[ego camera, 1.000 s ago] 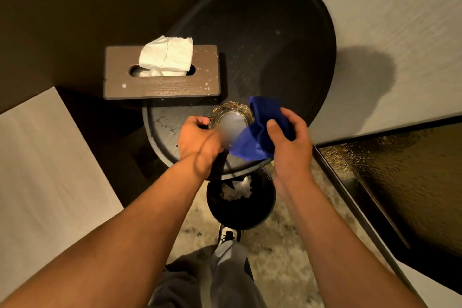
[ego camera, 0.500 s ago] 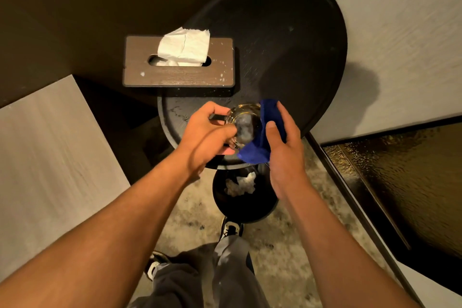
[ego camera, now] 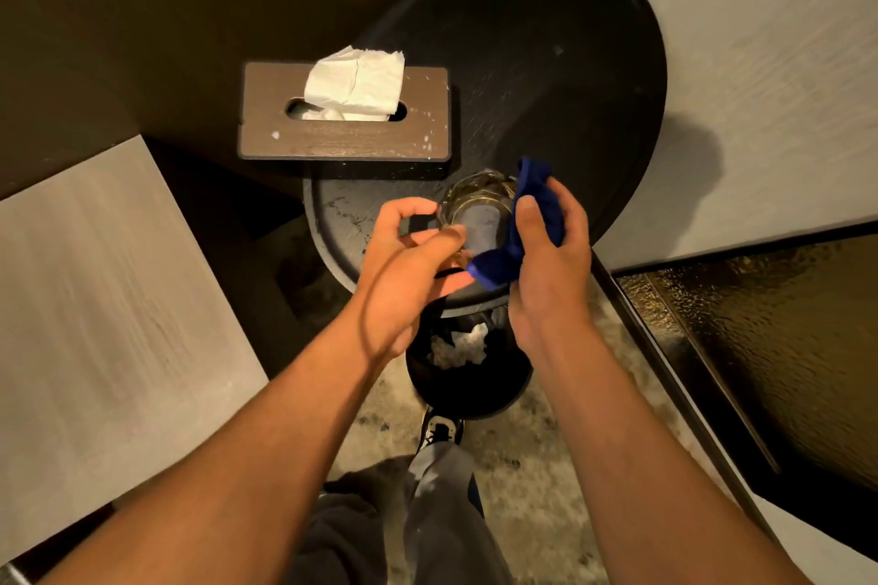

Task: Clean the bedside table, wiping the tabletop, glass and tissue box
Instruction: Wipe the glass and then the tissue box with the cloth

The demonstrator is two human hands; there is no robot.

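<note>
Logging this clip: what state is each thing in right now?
Clear drinking glass: gripped by left hand, tilted.
Blue cleaning cloth: bunched in right hand, against the glass.
Brown wooden tissue box: speckled white, tissue sticking out.
Round black tabletop: smudged.
Black waste bin: holds crumpled paper.

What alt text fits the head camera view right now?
Left hand holds a glass while right hand wipes it with a blue cloth, above a round black table bearing a tissue box.

Clear glass (ego camera: 480,209), wood-grain tissue box (ego camera: 344,133), matt tabletop (ego camera: 546,76).
</note>
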